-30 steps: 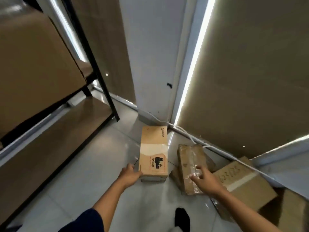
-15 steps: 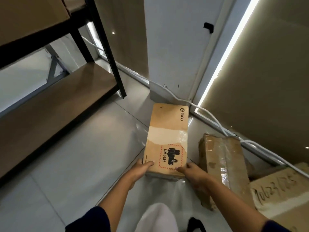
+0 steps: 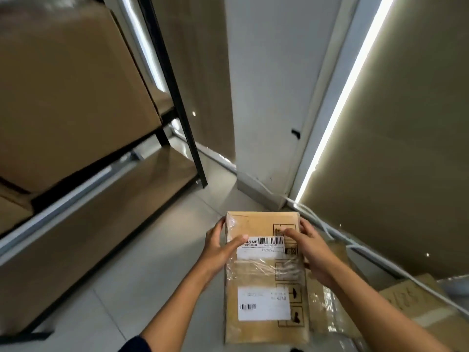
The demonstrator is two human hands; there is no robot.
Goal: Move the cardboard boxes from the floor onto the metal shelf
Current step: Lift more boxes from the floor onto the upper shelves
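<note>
Hands clasped a flat cardboard box (image 3: 264, 275) from both sides near its far end: the left hand (image 3: 217, 246) wrapped the left edge with its thumb laid across the top by the barcode label, and the right hand (image 3: 310, 247) gripped the right edge, its fingers spread over the printed handling symbols. The box sat at about 6 o'clock in the view, held above the pale tiled floor (image 3: 142, 262), its long sides running away from the person and its far edge squared toward the white wall column (image 3: 269, 97) at 12 o'clock. At 9 to 10 o'clock stood the metal shelf (image 3: 175, 92), its black upright post close to the box's far left corner but apart from it; a large carton (image 3: 71, 92) filled the upper tier, while the lower board (image 3: 106, 214) lay bare and open along its front edge. Open floor ran between that edge and the box. At 4 o'clock, more boxes (image 3: 416, 303) lay crowded against the wall beside a white cable (image 3: 355, 246).
</note>
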